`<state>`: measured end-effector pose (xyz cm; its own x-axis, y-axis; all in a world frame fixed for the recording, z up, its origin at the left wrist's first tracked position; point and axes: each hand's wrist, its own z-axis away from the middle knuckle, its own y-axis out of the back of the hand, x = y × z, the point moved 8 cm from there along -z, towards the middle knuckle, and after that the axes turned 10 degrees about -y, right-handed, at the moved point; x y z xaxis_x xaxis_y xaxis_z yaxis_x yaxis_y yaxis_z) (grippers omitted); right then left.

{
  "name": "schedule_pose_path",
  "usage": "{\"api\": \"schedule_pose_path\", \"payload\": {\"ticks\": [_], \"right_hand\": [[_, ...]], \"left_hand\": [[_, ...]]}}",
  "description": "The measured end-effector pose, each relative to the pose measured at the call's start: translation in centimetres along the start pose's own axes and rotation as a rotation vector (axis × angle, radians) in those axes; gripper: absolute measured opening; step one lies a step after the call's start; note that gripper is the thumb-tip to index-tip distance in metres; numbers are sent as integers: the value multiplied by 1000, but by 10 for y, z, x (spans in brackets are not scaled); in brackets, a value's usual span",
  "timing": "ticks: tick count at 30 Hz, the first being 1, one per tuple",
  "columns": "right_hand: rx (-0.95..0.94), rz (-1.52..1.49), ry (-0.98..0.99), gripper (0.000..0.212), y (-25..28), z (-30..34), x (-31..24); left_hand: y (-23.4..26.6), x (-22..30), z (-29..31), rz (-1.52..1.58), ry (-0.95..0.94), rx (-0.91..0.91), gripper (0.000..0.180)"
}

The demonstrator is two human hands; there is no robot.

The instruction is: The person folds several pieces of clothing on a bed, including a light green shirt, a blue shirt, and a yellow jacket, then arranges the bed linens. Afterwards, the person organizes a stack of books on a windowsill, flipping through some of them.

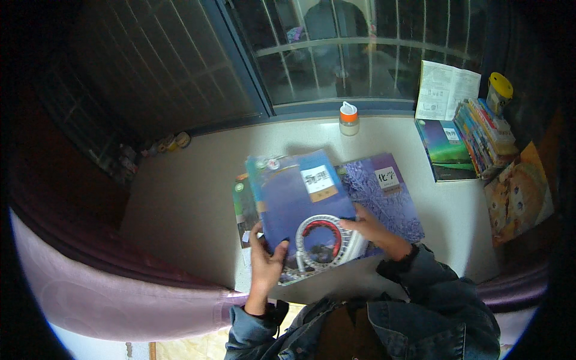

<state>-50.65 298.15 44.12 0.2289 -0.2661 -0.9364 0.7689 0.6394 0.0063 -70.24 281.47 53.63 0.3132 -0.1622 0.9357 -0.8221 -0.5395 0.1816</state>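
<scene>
A blue textbook (279,195) with a white title box and a white-and-red looping track on its cover is held between my two hands. My left hand (267,258) grips its lower left edge, thumb on the cover. On the lower right edge is my right hand (372,228), its thumb on the cover and its other fingers hidden beneath. Partly covered by it, a purple textbook (390,198) with frosted plants on the cover lies on the white sill to the right. A green-covered book (242,207) shows from under its left side.
A small jar with an orange-and-white lid (348,120) stands by the window frame. At the right are a green-and-blue book (447,153), an open booklet (444,93), a row of books (483,135) and a yellow-lidded container (499,90). Small items (171,143) sit at the far left.
</scene>
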Motion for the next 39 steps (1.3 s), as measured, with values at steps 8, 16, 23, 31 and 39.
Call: {"api": "schedule_pose_path", "payload": {"ticks": [8, 16, 23, 31, 39], "right_hand": [[287, 151, -69, 68, 161, 68, 12], [275, 159, -123, 66, 207, 55, 56], [252, -90, -88, 57, 206, 36, 44], [188, -212, -125, 56, 222, 32, 52], [34, -553, -88, 63, 217, 66, 69]], "left_hand": [[-169, -10, 0, -109, 0, -308, 77], [-225, -86, 11, -107, -3, -105, 88], [-231, -121, -18, 368, 356, -44, 68], [-243, -100, 11, 253, 461, -107, 48], [-241, 9, 9, 7, -50, -185, 67]]}}
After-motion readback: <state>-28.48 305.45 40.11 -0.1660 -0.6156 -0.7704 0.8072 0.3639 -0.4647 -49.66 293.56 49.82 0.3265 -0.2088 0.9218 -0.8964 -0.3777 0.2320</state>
